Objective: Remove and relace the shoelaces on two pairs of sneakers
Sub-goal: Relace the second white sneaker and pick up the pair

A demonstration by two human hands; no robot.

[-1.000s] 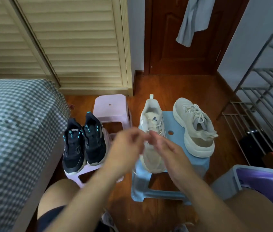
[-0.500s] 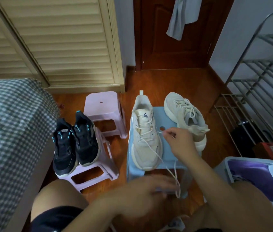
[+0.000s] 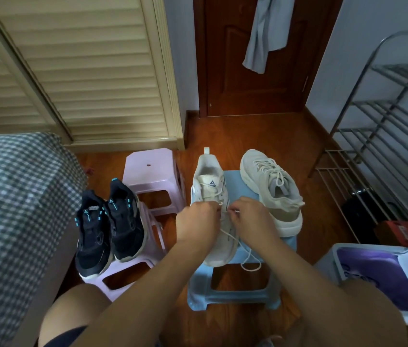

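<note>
Two cream sneakers stand on a light blue stool. The left cream sneaker points toward me, its white lace partly undone and trailing over the stool's front edge. My left hand and my right hand meet over its eyelets, each pinching the lace. The right cream sneaker is laced and lies angled beside it. A black pair with teal accents sits on a pink stool to the left.
A second pink stool stands behind the black pair. A checked bed fills the left side. A metal rack stands at right, with a grey bin holding something purple in front of it. My bare knees frame the blue stool.
My left hand rose from low near the stool's front back up to the sneaker's eyelets. My right hand shifted left to meet it. The lace now hangs slack.
</note>
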